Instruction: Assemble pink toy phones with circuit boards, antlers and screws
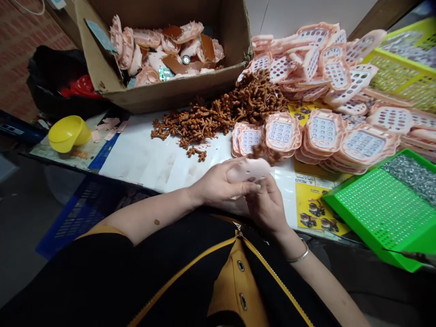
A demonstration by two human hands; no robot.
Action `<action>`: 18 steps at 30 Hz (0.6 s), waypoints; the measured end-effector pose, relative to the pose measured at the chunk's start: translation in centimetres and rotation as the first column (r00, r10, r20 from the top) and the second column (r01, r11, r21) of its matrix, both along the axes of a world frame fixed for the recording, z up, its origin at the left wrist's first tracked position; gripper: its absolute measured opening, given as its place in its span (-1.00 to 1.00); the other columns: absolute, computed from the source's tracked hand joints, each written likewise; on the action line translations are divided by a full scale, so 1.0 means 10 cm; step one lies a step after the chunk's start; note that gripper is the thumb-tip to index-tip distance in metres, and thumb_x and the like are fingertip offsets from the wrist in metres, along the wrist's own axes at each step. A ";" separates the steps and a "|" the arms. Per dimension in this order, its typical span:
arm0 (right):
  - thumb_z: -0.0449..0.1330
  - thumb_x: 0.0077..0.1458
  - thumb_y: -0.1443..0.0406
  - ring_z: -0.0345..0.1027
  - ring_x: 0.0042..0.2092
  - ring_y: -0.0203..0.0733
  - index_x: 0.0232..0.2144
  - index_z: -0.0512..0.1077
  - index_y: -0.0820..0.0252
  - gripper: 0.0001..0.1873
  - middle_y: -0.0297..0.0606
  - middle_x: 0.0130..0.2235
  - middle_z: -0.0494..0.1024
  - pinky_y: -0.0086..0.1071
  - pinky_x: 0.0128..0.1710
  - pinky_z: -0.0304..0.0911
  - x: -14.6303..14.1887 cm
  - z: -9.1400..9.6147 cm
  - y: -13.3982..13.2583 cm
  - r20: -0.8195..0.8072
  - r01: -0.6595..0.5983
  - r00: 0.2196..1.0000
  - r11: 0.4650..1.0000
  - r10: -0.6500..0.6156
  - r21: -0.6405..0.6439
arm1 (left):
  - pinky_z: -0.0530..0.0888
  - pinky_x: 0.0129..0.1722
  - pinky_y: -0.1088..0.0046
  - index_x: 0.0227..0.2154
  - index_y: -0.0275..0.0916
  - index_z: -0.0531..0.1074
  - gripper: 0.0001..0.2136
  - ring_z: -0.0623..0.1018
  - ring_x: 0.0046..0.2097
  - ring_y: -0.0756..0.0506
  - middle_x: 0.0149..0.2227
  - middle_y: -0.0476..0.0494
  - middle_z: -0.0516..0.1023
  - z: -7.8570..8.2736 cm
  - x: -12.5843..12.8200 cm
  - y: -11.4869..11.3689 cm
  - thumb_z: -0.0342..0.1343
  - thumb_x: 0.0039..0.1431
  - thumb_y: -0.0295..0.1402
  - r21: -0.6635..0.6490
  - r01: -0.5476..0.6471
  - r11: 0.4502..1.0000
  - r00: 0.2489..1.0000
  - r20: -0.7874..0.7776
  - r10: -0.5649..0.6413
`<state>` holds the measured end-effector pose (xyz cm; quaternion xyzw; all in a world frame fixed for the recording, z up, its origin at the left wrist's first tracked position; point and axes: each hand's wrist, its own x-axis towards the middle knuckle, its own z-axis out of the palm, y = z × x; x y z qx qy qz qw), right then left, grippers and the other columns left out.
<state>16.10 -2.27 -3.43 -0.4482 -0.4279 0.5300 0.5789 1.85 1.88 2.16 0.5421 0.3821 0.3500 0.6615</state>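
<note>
While the left hand (pixel 221 181) clasps the pink shell (pixel 248 170) at nine o'clock and the right hand (pixel 268 204) pinches its four-o'clock end, the shell, near the six-o'clock edge of the desk (pixel 136 156), appears light, stiff and slightly slick, suggesting a rim grip.

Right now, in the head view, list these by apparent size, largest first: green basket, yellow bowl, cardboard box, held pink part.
1. Cardboard box
2. Green basket
3. Yellow bowl and pink part, unranked: they look close, and the pink part is partly covered and nearer the camera.
</note>
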 end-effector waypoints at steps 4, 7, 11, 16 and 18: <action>0.14 0.20 -0.04 0.49 -0.12 -0.09 0.12 0.28 0.07 -0.46 -0.12 -0.04 0.57 -0.23 -0.07 0.41 0.00 0.16 0.03 0.307 -0.079 0.951 0.979 0.018 0.189 | 0.50 -0.05 0.20 -0.14 -0.31 0.53 -0.39 0.60 -0.09 -0.26 -0.19 -0.27 0.63 -0.02 0.00 0.10 0.37 -0.15 0.06 -0.377 0.042 0.925 0.952 0.297 0.077; 0.21 0.15 -0.01 0.52 -0.20 -0.02 0.27 0.12 0.09 -0.26 -0.02 0.05 0.55 -0.21 -0.21 0.42 -0.04 0.26 0.03 0.506 -0.139 0.862 0.968 0.015 0.209 | 0.47 0.06 0.12 -0.02 -0.29 0.50 -0.34 0.54 0.09 -0.33 -0.06 -0.30 0.61 -0.05 0.02 0.09 0.25 -0.05 0.15 -0.400 0.054 0.915 0.915 0.387 0.115; 0.12 0.20 0.01 0.55 -0.19 0.07 0.32 0.07 0.08 -0.27 0.02 0.06 0.55 -0.16 -0.25 0.43 -0.07 0.28 0.00 0.599 -0.093 0.800 0.975 -0.048 0.202 | 0.41 0.16 0.10 0.06 -0.28 0.46 -0.29 0.43 0.22 -0.36 0.04 -0.31 0.58 -0.07 0.05 0.05 0.25 -0.05 0.14 -0.367 0.036 0.929 0.925 0.364 0.108; 0.15 0.16 -0.08 0.56 -0.17 0.02 0.33 0.11 0.09 -0.20 -0.05 0.07 0.56 -0.19 -0.19 0.47 0.09 0.24 -0.08 0.577 -0.054 0.807 0.959 -0.121 0.277 | 0.44 0.15 0.09 0.02 -0.26 0.50 -0.35 0.41 0.24 -0.40 0.10 -0.28 0.55 -0.02 0.13 0.07 0.36 -0.14 -0.03 -0.373 0.062 0.926 0.934 0.349 0.078; 0.21 0.09 -0.13 0.54 -0.25 -0.02 0.31 0.15 0.09 -0.14 -0.10 -0.11 0.63 -0.19 -0.19 0.47 0.34 0.26 -0.22 0.603 -0.014 0.778 0.954 -0.177 0.299 | 0.47 0.12 0.10 -0.01 -0.24 0.51 -0.49 0.44 0.22 -0.36 0.13 -0.25 0.53 0.01 0.22 0.10 0.30 -0.01 -0.09 -0.386 0.060 0.921 0.932 0.351 0.086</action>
